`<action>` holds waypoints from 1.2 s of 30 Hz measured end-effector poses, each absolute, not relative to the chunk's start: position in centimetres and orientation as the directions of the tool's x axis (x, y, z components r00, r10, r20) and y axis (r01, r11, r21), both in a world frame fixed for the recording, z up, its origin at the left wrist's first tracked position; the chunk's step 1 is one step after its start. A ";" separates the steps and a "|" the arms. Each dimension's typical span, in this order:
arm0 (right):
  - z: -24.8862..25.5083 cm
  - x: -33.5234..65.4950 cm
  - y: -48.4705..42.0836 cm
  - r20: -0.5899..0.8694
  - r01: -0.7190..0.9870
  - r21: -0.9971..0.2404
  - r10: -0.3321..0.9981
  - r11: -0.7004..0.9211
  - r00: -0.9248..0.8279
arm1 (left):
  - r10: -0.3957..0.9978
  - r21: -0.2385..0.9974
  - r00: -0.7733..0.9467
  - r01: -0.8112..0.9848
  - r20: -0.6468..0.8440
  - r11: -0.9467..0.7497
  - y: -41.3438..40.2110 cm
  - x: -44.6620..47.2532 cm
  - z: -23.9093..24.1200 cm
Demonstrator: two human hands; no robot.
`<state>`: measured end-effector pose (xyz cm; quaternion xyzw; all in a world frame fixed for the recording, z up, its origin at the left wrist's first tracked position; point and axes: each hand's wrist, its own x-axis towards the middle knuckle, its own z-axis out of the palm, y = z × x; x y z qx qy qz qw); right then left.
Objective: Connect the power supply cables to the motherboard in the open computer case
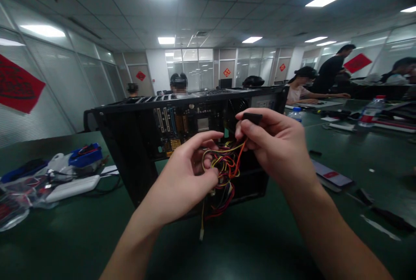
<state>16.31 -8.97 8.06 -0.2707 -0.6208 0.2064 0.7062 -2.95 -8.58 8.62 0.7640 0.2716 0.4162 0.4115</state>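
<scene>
An open black computer case stands on the table, with its motherboard showing inside. A tangled bundle of thin yellow, red, orange and black cables hangs in front of it. The fingers of my left hand curl round the left side of this bundle. Between thumb and fingers, my right hand pinches a small black connector, higher up and to the right. Orange and yellow wires run up to those fingers. One loose wire ends in a pale plug dangling below the bundle.
Plastic bags, a white power strip and a blue box lie at left. On the right are a phone, dark scraps and a water bottle. Other people sit or stand beyond the case.
</scene>
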 end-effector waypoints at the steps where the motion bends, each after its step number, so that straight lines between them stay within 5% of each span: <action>1: 8.1 16.1 -9.7 0.781 0.061 -0.620 0.608 0.782 0.146 | 0.746 0.831 0.505 0.096 0.434 -0.548 -8.8 -2.8 8.6; 9: 8.6 15.6 -14.5 0.872 0.200 -0.485 0.453 0.851 0.187 | 0.530 0.457 0.338 0.273 0.778 -0.846 -9.4 -2.2 8.1; 17: 9.9 16.6 -11.6 0.733 -0.115 -0.646 0.656 0.754 0.181 | 0.429 0.478 0.542 0.056 0.722 -0.876 -7.9 -0.8 6.9; 26: 9.1 17.6 -7.8 0.560 -0.243 -0.777 0.814 0.581 0.157 | 0.535 0.431 0.448 0.319 0.716 -0.844 -6.8 -0.7 6.4; 30: 8.8 19.1 -6.9 0.586 -0.152 -0.801 0.810 0.580 0.003 | 0.580 0.494 0.380 0.306 0.720 -0.814 -6.2 -1.5 6.4; 36: 8.6 21.1 -6.7 0.636 0.213 -0.730 0.760 0.649 -0.134 | 0.628 0.565 0.323 0.273 0.709 -0.779 -5.6 -2.0 6.4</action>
